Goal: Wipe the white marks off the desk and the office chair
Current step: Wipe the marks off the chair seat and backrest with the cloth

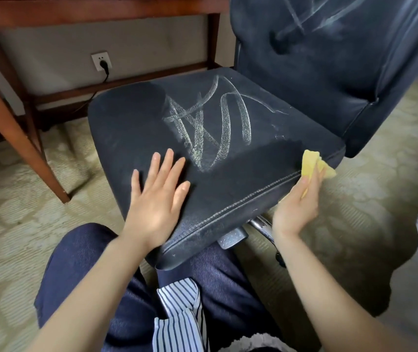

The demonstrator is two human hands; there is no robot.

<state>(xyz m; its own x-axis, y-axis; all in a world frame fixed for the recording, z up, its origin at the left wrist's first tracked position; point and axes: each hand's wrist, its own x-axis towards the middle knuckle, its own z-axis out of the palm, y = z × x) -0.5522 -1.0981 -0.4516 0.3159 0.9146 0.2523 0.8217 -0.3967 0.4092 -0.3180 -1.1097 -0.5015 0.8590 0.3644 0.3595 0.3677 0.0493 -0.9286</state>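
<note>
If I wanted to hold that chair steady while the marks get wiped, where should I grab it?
Probably the front edge of the seat, from the near side: it is thick, padded, nearest the person and free of white marks. The left hand lies flat just behind it; the right hand holds the yellow cloth.

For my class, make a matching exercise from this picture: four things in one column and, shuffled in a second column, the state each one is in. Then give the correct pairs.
Things
1. left hand
2. right hand
3. wall socket
4. chair seat

States
A. has a black plug in it
B. bears white scribbled marks
C. holds a yellow cloth
D. lies flat, fingers spread, on the chair seat

Pairs: 1-D, 2-C, 3-A, 4-B
</note>
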